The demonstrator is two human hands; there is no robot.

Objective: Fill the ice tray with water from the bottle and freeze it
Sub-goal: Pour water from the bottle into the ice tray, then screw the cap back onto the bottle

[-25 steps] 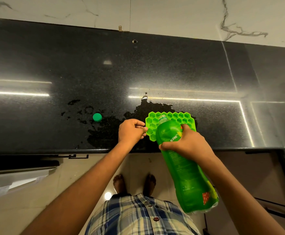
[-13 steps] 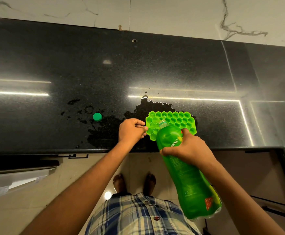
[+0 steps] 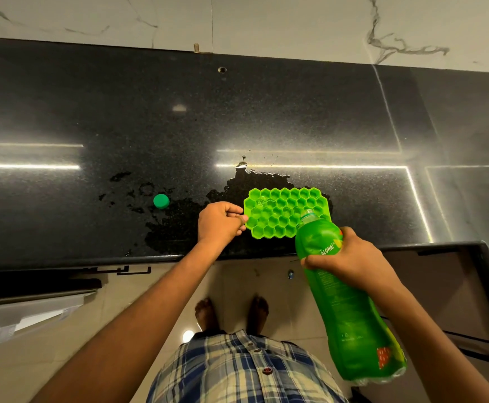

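A bright green honeycomb ice tray (image 3: 281, 207) lies flat on the black counter near its front edge. My left hand (image 3: 220, 222) pinches the tray's left rim. My right hand (image 3: 350, 257) grips the upper body of a green plastic bottle (image 3: 345, 303), which is tilted with its open neck over the tray's near right corner. The bottle's lower end hangs out past the counter edge. Its green cap (image 3: 161, 201) lies on the counter to the left of my left hand. Some cells at the tray's left show water.
A puddle of spilled water (image 3: 254, 181) spreads around and behind the tray, with smaller wet patches (image 3: 167, 228) toward the cap. The black granite counter (image 3: 266, 117) runs back to a marble wall. Below its front edge are floor tiles, my feet and cabinet fronts.
My right hand has shifted the bottle to the right, so its neck went from the tray's left-centre to the near right corner, uncovering more cells. My left hand stays on the rim.
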